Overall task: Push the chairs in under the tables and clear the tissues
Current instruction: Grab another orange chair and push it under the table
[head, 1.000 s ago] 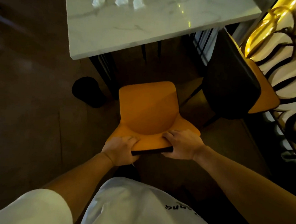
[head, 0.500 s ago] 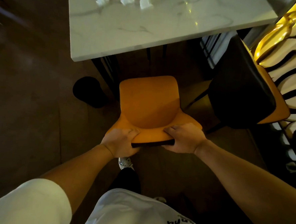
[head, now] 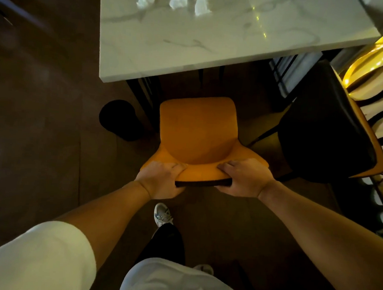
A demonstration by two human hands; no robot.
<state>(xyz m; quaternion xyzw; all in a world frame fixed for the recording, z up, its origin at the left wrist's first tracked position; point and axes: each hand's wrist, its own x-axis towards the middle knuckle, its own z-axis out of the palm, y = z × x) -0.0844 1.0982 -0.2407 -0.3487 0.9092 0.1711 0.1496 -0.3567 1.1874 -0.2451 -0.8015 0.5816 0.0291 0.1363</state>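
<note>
Hands – your left hand (head: 161, 180) and right hand (head: 245, 179) – both wrap tight around the orange chair (head: 198, 134) back's top edge.

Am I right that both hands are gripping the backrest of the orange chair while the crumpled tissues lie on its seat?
Not quite: the head view shows the tissues on the marble table, not the seat. Left hand and right hand do grip the orange chair backrest.

We appear to be in a dimly lit restaurant or café dining area, judging by the marble-topped table (head: 215, 41) strewn with crumpled tissues (head: 179, 1), matching orange chairs (head: 198, 131) drawn beside it, dark floor (head: 41, 124), and a gold-lit striped wall (head: 382, 89) alongside.
</note>
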